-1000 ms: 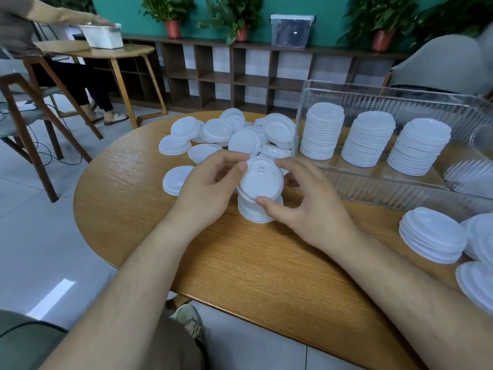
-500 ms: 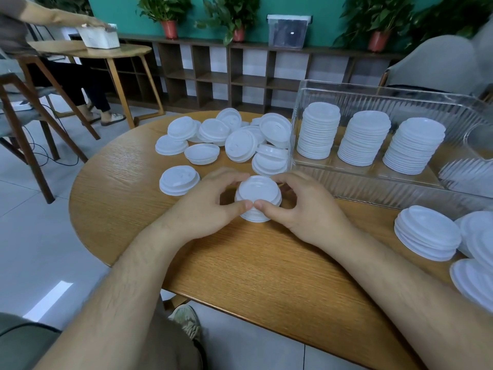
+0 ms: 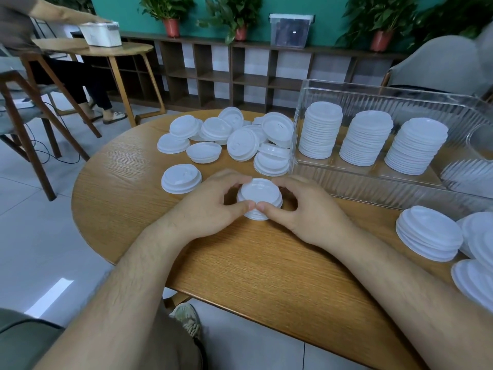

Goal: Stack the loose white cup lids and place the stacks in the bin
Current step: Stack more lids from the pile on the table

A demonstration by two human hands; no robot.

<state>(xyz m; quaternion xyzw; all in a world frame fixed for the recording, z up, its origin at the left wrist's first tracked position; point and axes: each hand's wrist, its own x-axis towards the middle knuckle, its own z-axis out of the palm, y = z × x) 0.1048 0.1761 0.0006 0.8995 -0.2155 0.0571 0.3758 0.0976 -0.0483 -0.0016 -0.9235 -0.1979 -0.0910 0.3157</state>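
Head view: my left hand [image 3: 210,206] and right hand [image 3: 306,212] clamp the short lid stack [image 3: 260,192] between them, probably to align it.

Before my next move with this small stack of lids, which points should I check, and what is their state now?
1. Grip on the small stack: ok; left hand and right hand both curl round it.
2. Lids aligned: cannot tell; the hands cover the lower ones.
3. Height against the three stacks in the bin: not ok; much shorter.
4. Loose lids within reach: ok; a pile lies just behind.
5. Free spot in the bin: cannot tell; the ribbed wall blurs it.
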